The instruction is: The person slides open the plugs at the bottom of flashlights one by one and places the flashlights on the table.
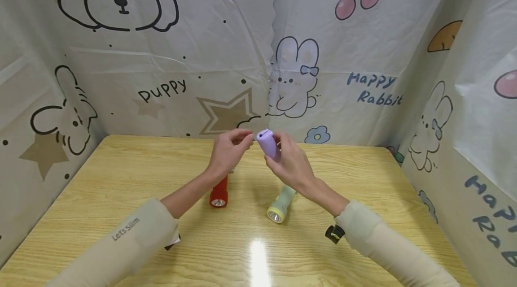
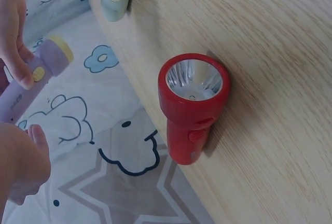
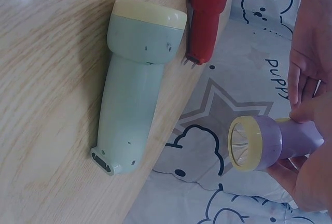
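My right hand grips a purple flashlight with a yellow head rim, above the table's far part. In the head view its slotted tail end points up, and the thumb lies by the yellow switch in the left wrist view. Close to that tail is my left hand, its fingers loosely bent and apart from the flashlight; I see nothing held in it. Below it a red flashlight lies on the table, metal prongs showing at its tail in the right wrist view. A pale green flashlight with a yellow rim lies below my right hand.
The wood-grain table ends at a cartoon-printed cloth at the back and sides. A small black object shows beside the right sleeve, and a black-and-white one is partly hidden by the left sleeve.
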The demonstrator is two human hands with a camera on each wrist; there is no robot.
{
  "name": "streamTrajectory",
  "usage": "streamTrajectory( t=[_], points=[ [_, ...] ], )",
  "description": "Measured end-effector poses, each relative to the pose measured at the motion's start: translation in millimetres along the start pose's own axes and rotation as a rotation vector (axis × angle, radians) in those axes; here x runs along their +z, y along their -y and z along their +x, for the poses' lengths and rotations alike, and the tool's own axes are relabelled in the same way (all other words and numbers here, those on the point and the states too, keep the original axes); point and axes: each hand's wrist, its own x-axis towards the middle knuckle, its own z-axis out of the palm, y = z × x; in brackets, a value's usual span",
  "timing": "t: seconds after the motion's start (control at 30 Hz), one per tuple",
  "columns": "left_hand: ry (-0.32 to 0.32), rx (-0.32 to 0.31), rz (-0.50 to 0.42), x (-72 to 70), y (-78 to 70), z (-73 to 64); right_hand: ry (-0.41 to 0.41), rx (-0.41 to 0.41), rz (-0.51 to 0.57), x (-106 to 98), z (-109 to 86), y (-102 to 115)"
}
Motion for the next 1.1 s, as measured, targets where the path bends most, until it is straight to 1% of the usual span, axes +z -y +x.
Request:
streamTrajectory(
  t=[0.3, 0.67, 0.9, 1.1],
  points=[
    [0.014, 0.006, -0.016, 4.3, -5.1, -1.4, 0.001, -0.014, 0.001, 1.4, 0.2, -0.2],
    [0.024, 0.01, -0.03, 5.1, -8.0, -0.8, 0.012, -0.014, -0.004, 0.9, -1.2, 0.9],
    [0.058, -0.012, -0.051, 4.1, -9.0, -2.9, 0.007, -0.015, -0.011, 0.6, -1.8, 1.3],
    [0.078, -0.038, -0.113, 5.7, -8.6, -3.2, 0.003, -0.016, -0.015, 0.5, -2.3, 1.0]
  ],
)
